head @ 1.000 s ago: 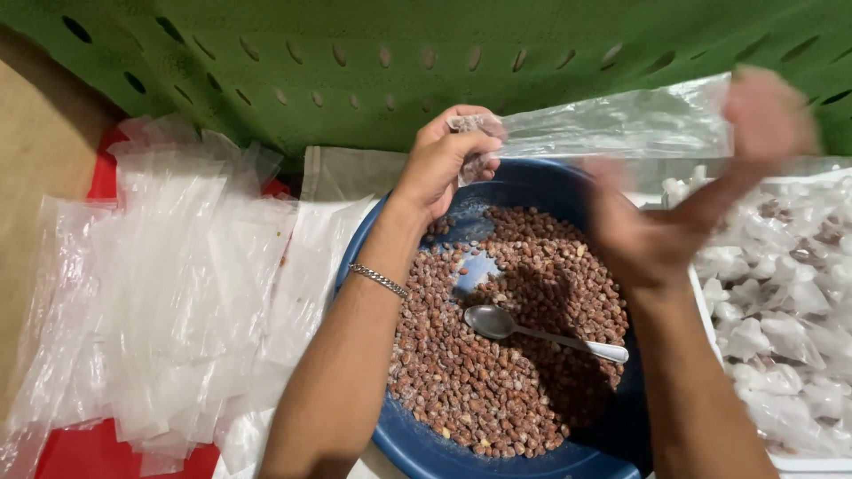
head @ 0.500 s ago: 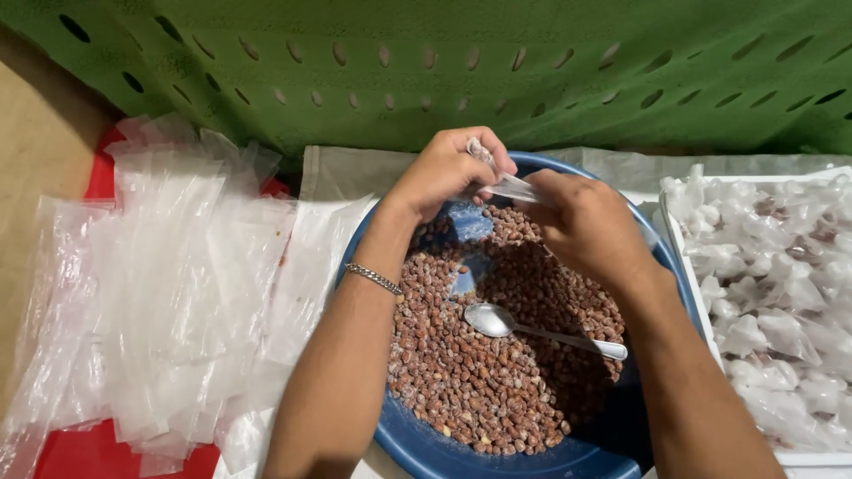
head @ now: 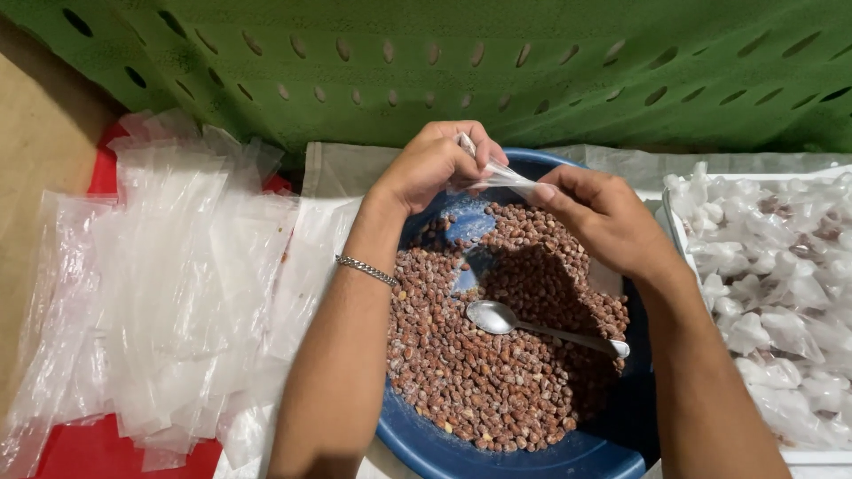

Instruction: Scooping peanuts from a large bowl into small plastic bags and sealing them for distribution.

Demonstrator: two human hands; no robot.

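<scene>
Clear plastic bag (head: 501, 175) twisted thin between both hands.

Left hand (head: 432, 166) and right hand (head: 603, 217) meet at upper centre of frame, fingers pinched together; forearms angle up from the bottom edge.

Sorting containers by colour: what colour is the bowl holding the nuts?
Blue; the bowl shows best in the head view.

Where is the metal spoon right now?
The metal spoon lies on the brown nuts in the blue basin, below both hands, handle pointing right.
</scene>
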